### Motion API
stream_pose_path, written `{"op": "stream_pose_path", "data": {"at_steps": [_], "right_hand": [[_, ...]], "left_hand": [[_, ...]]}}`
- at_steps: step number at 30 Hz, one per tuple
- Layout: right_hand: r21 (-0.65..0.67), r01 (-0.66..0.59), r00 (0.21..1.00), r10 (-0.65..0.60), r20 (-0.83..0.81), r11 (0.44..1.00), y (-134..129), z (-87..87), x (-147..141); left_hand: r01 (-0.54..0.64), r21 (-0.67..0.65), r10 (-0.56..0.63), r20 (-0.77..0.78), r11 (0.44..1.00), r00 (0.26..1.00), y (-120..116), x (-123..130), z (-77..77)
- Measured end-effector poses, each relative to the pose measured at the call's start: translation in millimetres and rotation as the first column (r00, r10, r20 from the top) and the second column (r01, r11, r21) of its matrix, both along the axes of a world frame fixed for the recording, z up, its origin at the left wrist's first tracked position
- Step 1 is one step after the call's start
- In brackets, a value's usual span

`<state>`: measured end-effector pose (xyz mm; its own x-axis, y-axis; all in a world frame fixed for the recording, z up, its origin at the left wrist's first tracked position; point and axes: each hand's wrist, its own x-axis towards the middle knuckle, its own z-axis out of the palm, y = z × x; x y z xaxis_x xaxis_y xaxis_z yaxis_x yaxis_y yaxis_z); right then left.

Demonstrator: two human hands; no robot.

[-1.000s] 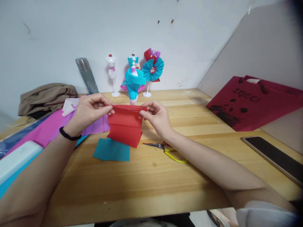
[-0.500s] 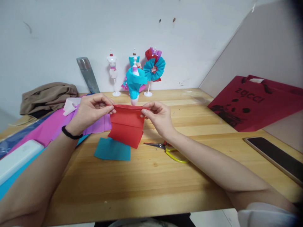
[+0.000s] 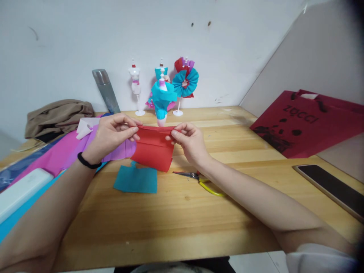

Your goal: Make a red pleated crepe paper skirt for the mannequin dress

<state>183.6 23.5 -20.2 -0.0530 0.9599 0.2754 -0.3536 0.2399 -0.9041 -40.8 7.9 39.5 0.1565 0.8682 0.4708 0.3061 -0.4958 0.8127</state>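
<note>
Centre of frame: the red, creased rectangular sheet (image 3: 153, 153), paper or thin cloth, hangs between my hands. Left hand (image 3: 109, 132) pinches the left end of its layered top edge, thumb to fingers; right hand (image 3: 190, 142) pinches the other end. The spread grip probably keeps the folds straight and level. Lower edge drops towards a flat teal piece (image 3: 135, 180) on the wooden tabletop (image 3: 170, 223). Yellow-handled scissors (image 3: 211, 188) lie beside my right forearm, partly hidden by it, blades pointing left; likely placed for easy reach. Upper centre: teal-draped miniature dress form (image 3: 162, 99), upright, perhaps set back for working room.
</note>
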Motion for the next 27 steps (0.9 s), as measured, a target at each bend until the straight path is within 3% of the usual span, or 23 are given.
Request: {"op": "stream_pose_path", "data": {"at_steps": [5, 14, 21, 27], "right_hand": [[0.101, 0.084, 0.996, -0.082, -0.018, 0.991, 0, 1.3, 0], [0.207, 0.163, 0.981, -0.181, 0.074, 0.965, 2, -1.9, 1], [0.184, 0.159, 0.982, -0.174, 0.069, 0.97, 0, -0.5, 0], [0.164, 0.15, 0.985, -0.162, 0.066, 0.975, 2, -0.8, 1]], "left_hand": [[0.039, -0.008, -0.038, 0.061, 0.999, 0.997, 3, 0, -4.9], [0.0, 0.138, 0.003, -0.018, 0.99, 1.0, 6, -1, -8.3], [-0.003, 0.176, 0.004, -0.003, 0.984, 1.0, 7, 0, -11.4], [-0.044, 0.11, 0.042, 0.017, 0.993, 0.999, 11, 3, -16.6]]}}
